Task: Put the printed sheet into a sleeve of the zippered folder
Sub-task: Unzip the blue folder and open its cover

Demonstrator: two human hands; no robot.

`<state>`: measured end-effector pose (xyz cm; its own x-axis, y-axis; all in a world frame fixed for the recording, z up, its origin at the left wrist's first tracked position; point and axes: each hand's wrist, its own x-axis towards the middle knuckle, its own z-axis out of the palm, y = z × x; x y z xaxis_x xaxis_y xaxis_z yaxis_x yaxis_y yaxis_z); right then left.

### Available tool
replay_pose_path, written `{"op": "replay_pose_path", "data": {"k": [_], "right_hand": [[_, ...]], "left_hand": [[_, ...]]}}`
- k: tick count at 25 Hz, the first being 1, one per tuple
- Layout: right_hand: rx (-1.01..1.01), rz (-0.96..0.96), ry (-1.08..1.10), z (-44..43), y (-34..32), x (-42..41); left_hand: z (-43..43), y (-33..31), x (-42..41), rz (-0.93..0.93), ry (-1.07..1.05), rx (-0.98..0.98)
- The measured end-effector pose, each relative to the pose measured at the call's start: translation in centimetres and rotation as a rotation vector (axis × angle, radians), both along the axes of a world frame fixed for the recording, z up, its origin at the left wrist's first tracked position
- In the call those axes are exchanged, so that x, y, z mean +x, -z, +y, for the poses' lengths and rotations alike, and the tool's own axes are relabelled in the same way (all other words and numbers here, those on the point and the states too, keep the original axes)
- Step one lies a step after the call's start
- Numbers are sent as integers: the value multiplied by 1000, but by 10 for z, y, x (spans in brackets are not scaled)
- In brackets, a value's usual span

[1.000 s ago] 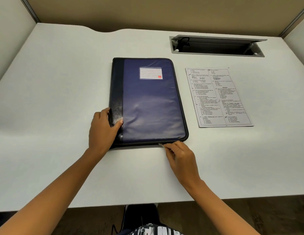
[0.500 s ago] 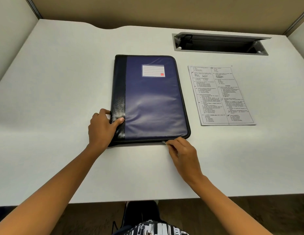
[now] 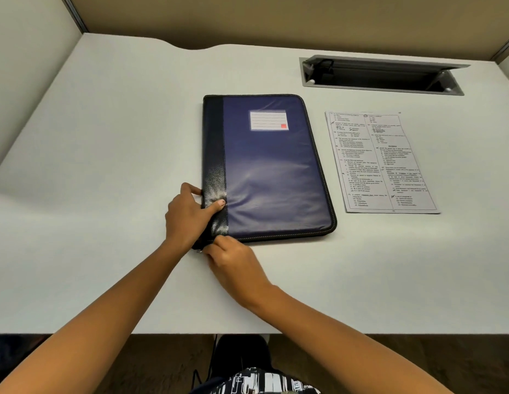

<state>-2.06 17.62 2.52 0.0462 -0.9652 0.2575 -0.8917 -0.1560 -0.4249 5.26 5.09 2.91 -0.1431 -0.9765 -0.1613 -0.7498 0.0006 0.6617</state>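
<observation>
Here, the widest thing is the pale grey-white desk (image 3: 105, 194), walled by beige partition panels (image 3: 247, 18) at the back and on the left; beneath its near edge shows dark brown flooring. Set into the desk far beyond the fingers, toward the back right, is a grey cable tray (image 3: 381, 75) with its flap raised.

The zippered folder (image 3: 270, 172) lies flat and closed, dark blue with a black grained spine strip along its left side. Its near-left corner sits between the two hands. High on the cover, well away from the fingers, is a white label (image 3: 268, 120) with ruled lines and a small red square in one corner; nothing is written on it that can be read.

The printed sheet (image 3: 381, 163) lies flat on the desk just right of the folder, apart from it and well right of both hands. It carries two columns of numbered text, too small to read.

The left hand (image 3: 188, 214) grips the folder's spine edge, thumb pressed on the black strip and fingers curled round the side. The right hand (image 3: 233, 260) sits at the folder's near edge just below that thumb, fingertips (image 3: 216, 243) pinched narrow at the near-left corner; a small metal glint at the fingertips may be the zip pull, but it is too small to tell.
</observation>
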Motion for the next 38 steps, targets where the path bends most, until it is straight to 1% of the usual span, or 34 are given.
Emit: {"op": "replay_pose_path", "data": {"k": [1, 4, 6, 8, 10, 13, 14, 16, 18, 20, 23, 25, 27, 29, 32, 34, 35, 38], "right_hand": [[9, -1, -5, -3, 1, 6], [70, -90, 31, -5, -1, 8], [67, -161, 43, 4, -5, 0], [40, -238, 92, 15, -9, -18], [-27, -302, 235, 26, -12, -43], [-139, -291, 618, 42, -13, -86], [-134, -287, 755, 45, -13, -97], [-17, -363, 954, 48, -12, -114], [89, -495, 1041, 46, -13, -126], [92, -614, 1097, 42, -20, -132], [65, -785, 1171, 39, -34, -137], [-1, -837, 1170, 40, -47, -136], [-129, -853, 1127, 39, -65, -129], [-267, -914, 1024, 35, -85, -116], [-394, -1071, 769, 27, -107, -92], [-384, -1087, 640, 21, -112, -76], [-359, -1071, 612, 18, -110, -69], [-248, -1045, 576, 10, -94, -53]], "left_hand": [[-1, 0, 0, -1, 3, 6], [-3, 0, 0, -1, 3, 36], [-2, 1, 1, 11, 15, 36], [3, 0, 4, 37, 31, -6], [13, -1, 8, 56, 70, -107], [35, -1, 13, 83, 218, -268], [42, 0, 14, 86, 271, -286], [56, 2, 12, 52, 377, -308], [67, 6, 6, -47, 480, -347], [74, 8, -2, -129, 530, -333], [77, 9, -11, -236, 519, -315], [80, 6, -15, -280, 485, -320], [81, 1, -18, -222, 424, -309], [80, -4, -18, -69, 351, -289], [81, -9, -12, 283, 220, -254], [83, -14, -8, 485, 122, -213], [84, -17, -6, 541, 62, -177], [83, -23, 2, 633, -167, -74]]}}
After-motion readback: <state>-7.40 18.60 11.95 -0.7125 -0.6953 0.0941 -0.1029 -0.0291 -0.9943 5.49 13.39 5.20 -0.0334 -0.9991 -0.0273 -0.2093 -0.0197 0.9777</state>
